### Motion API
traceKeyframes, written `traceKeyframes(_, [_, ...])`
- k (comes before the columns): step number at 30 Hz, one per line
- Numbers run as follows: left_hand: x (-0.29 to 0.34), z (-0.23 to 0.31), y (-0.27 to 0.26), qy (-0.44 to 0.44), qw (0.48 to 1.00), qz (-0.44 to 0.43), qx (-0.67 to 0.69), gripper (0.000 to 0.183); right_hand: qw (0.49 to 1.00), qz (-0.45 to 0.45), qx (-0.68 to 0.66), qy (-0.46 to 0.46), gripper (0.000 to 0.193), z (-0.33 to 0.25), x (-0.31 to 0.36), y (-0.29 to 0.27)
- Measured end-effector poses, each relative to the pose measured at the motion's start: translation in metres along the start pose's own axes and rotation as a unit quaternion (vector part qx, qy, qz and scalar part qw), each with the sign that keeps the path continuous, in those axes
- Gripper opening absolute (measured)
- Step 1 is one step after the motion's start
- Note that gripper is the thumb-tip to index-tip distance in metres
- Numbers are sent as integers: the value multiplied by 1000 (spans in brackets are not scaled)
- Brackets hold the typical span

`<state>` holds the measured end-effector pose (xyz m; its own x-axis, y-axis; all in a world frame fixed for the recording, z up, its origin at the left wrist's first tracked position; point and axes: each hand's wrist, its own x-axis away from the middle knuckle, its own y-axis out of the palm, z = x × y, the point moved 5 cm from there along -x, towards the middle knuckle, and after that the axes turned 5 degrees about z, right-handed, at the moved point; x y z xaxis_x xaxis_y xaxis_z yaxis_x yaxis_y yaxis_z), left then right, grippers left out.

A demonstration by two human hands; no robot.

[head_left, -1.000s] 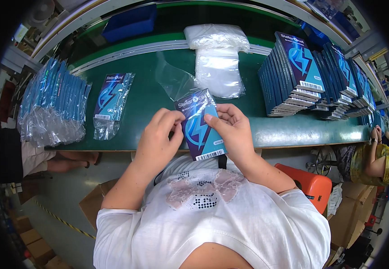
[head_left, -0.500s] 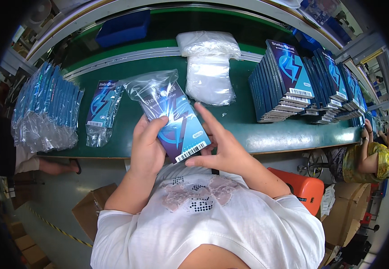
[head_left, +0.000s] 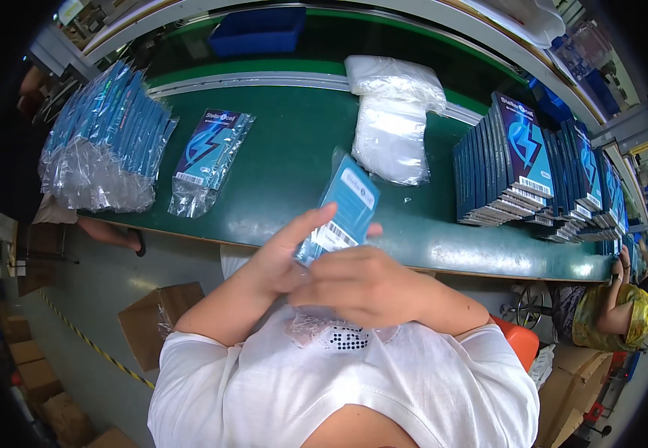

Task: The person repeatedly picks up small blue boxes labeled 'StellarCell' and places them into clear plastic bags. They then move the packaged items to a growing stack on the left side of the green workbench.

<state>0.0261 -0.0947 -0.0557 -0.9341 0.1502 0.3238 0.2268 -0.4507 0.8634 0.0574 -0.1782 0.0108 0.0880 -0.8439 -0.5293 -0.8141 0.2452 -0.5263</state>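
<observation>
A thin blue battery box (head_left: pixel 350 200) in a clear plastic bag tilts over the bench's near edge, its back with a pale label panel and barcode facing up. My left hand (head_left: pixel 283 254) is closed on it, thumb on the face and fingertips showing past the right edge. My right hand (head_left: pixel 369 280) lies across the box's near end, fingers curled at the bag's loose plastic (head_left: pixel 303 275); its fingertips are partly hidden. To the left lies a bagged box (head_left: pixel 208 153), front up, with loose plastic at its near end.
Bagged boxes (head_left: pixel 107 138) stand in a row at the left. A pile of clear bags (head_left: pixel 391 127) lies at the back middle. Stacks of unbagged boxes (head_left: pixel 522 157) fill the right of the green bench (head_left: pixel 286 134). A blue bin (head_left: pixel 256 31) stands behind; another person (head_left: pixel 615 310) sits far right.
The box has been turned over from its front to its back and its bagged end now points toward me. My right hand has moved from the box's right side onto its near end.
</observation>
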Motion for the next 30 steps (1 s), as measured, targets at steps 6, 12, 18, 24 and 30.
traceKeyframes(6, [52,132,-6,464,619,282,-567,68,984,79,-97,127,34,13,8,-2])
traceKeyframes(12, [50,184,-83,280,334,461,-773,83,975,104,-57,188,30,24,22,-19])
traceKeyframes(18, [33,169,-78,186,331,508,-773,89,960,209,118,147,23,-1,27,-83])
traceKeyframes(24, [32,159,-56,187,301,489,-798,86,769,510,365,123,31,-40,48,-177])
traceKeyframes(30, [-26,99,32,448,298,166,-826,46,629,354,537,437,84,16,77,-219])
